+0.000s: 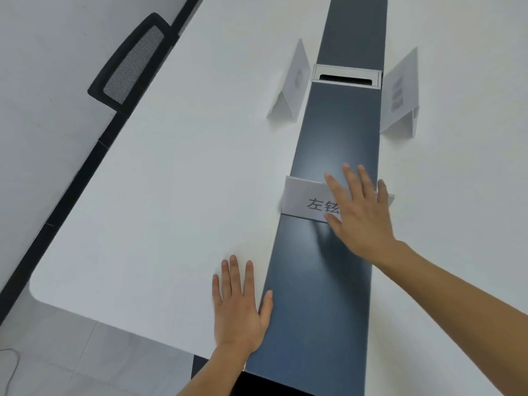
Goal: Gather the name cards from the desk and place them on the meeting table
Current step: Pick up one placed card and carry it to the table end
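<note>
we log our left hand (238, 310) flat, fingers spread, holding nothing, on the meeting table (160, 195). our right hand (358, 207), fingers spread, overlaps the nearest name card (305, 200) on the dark centre strip (323, 281); grip unclear. two more name cards (290, 84) stand either side of the strip.

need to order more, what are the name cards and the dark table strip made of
Name cards: likely white paper or thin card, matte, folded into tents with crisp creases. Dark strip: smooth blue-grey panel, probably laminate or painted metal; its soft sheen reflects the right hand.

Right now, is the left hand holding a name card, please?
No, the left hand lies flat and empty on the white table.
</note>
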Demonstrator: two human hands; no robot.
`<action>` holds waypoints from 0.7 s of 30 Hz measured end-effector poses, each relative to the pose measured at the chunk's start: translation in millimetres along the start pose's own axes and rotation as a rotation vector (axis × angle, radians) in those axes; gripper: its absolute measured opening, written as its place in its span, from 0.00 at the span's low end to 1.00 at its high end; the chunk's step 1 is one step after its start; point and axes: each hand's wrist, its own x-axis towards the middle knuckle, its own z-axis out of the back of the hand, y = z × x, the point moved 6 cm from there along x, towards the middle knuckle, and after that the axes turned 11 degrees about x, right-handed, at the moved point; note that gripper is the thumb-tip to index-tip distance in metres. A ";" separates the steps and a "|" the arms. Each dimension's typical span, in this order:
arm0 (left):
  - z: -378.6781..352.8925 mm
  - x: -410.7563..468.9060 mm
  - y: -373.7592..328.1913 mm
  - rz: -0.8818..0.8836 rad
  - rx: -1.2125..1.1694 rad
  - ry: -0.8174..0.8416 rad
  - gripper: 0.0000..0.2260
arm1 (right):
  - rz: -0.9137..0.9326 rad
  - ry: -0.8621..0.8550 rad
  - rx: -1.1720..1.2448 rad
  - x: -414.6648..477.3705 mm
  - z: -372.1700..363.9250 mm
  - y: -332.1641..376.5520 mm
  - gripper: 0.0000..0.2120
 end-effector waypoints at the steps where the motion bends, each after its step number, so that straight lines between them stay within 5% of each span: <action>1: 0.5 0.0 0.1 0.001 -0.004 0.004 0.33 | -0.022 0.036 -0.028 5.4 -5.9 -1.0 0.35; 21: -1.6 -0.5 1.6 0.004 -0.020 0.018 0.32 | -0.111 0.052 -0.055 73.6 1.5 -26.3 0.30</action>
